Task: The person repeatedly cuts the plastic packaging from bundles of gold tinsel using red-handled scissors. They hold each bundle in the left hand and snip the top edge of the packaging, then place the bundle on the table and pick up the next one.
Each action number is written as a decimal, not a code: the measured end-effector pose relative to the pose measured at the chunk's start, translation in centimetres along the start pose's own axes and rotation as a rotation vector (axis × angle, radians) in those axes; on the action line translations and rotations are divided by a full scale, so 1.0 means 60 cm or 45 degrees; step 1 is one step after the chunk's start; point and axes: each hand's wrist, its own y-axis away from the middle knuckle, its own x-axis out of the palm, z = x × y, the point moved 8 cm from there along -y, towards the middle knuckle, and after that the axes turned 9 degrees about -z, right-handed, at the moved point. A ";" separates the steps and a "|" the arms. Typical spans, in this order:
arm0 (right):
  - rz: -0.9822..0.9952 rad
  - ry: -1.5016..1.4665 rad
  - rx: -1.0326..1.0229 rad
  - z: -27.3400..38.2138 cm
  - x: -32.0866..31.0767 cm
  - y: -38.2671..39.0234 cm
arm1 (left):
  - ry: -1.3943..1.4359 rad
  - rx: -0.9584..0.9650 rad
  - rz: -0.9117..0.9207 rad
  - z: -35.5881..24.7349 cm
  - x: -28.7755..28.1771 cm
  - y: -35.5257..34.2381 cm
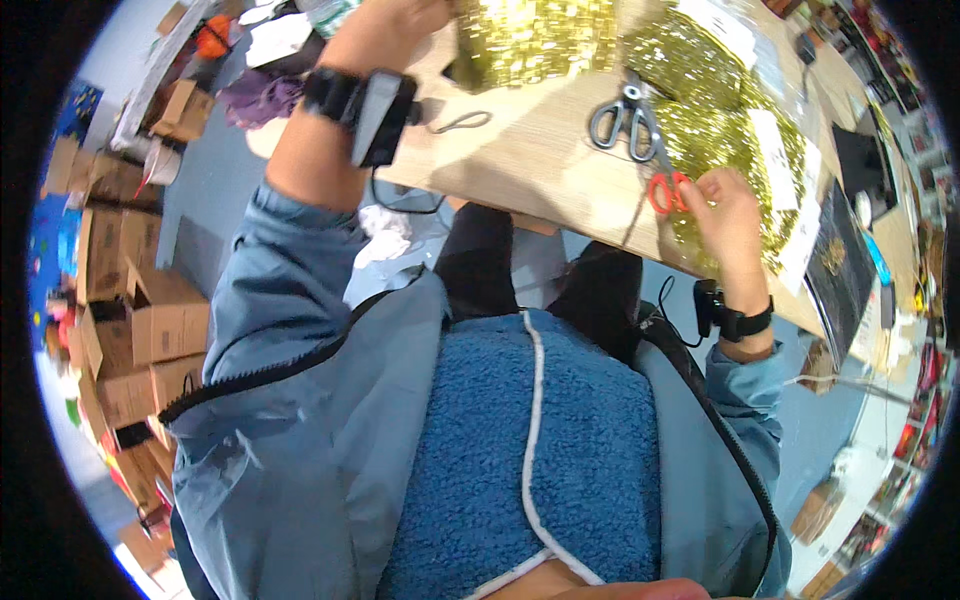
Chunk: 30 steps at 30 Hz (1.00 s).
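Note:
My left hand (425, 14) reaches to the top edge beside a sheet of gold tinsel fringe (535, 40); its fingers are cut off, so its grip is hidden. Over the table's right part, my right hand (730, 215) is closed, thumb and fingers at the red handles of a pair of scissors (660, 193). Those scissors lie against more gold tinsel fringe (700, 135), which has white header strips. Just left of it rests a second pair of scissors (627, 122) with dark grey handles.
The wooden table (540, 140) carries a small cord loop (465, 122). A black mat or tray (840, 270) and a dark flat panel (865, 170) sit at the right. Cardboard boxes (165, 320) are stacked on the left. White crumpled material (385, 232) is below the table edge.

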 end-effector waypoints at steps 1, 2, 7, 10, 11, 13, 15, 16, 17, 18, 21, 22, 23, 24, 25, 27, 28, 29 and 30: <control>0.083 0.154 0.061 0.011 0.030 0.005 | -0.087 0.026 -0.005 -0.002 -0.004 -0.012; 0.132 0.271 0.055 0.023 0.051 0.007 | -0.144 0.173 -0.029 -0.014 -0.018 -0.016; 0.109 0.336 0.121 0.025 0.062 0.008 | 0.027 -0.128 -0.067 -0.001 -0.041 -0.090; 0.163 0.356 0.150 0.009 0.055 0.000 | 0.104 -0.176 0.083 -0.021 -0.024 -0.095; 0.154 0.313 0.136 0.005 0.045 -0.005 | 0.125 -0.174 0.134 -0.030 -0.018 -0.093; 0.181 0.244 0.175 -0.009 0.032 -0.018 | 0.151 -0.204 0.320 -0.046 0.003 -0.088; 0.265 0.170 0.368 -0.033 0.030 -0.022 | 0.020 -0.391 0.437 -0.047 0.001 -0.080; 0.302 0.143 0.480 -0.045 0.029 -0.021 | -0.040 -0.289 0.354 -0.054 -0.006 -0.091; 0.278 0.252 0.303 -0.032 0.025 -0.028 | -0.100 -0.188 0.272 -0.059 -0.009 -0.106; 0.284 0.259 0.244 -0.028 0.026 -0.030 | -0.157 -0.087 0.191 -0.061 -0.010 -0.120; 0.293 0.354 0.151 -0.023 0.023 -0.026 | -0.217 -0.030 0.194 -0.052 -0.004 -0.149; 0.287 0.316 0.210 -0.029 0.017 -0.026 | -0.281 0.024 0.169 -0.053 -0.008 -0.158; 0.260 0.230 0.229 -0.030 0.005 -0.027 | -0.268 0.013 0.184 -0.049 -0.010 -0.165; 0.235 0.143 0.250 -0.030 -0.009 -0.030 | -0.254 -0.002 0.199 -0.046 -0.012 -0.170; 0.298 0.096 0.160 -0.022 -0.021 -0.038 | -0.240 -0.016 0.214 -0.043 -0.016 -0.174; 0.451 -0.125 0.183 -0.017 -0.046 -0.047 | -0.288 -0.005 0.212 -0.041 -0.023 -0.181; 0.514 -0.171 0.188 -0.014 -0.068 -0.055 | -0.310 0.002 0.215 -0.039 -0.023 -0.185; 0.563 -0.192 0.195 -0.009 -0.081 -0.065 | -0.204 -0.052 0.291 -0.034 -0.016 -0.186; 0.633 -0.182 0.271 -0.011 -0.084 -0.078 | -0.098 -0.106 0.369 -0.029 -0.007 -0.185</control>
